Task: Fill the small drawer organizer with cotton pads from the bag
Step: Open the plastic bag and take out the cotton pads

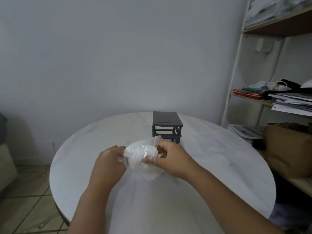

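A clear plastic bag [141, 155] with white cotton pads inside is held just above the round white table [84, 157]. My left hand [108, 162] grips the bag's left side. My right hand [171, 157] pinches the plastic on the right side, thumb over the film. Behind the bag stands the small dark grey drawer organizer [167, 123]; its frame slots look open at the front, and the bag hides its lower front.
A white-framed shelf unit [236, 68] with papers, books and a brown paper bag [290, 149] stands to the right of the table. A pale wall lies behind. Tiled floor [25, 200] shows at the left.
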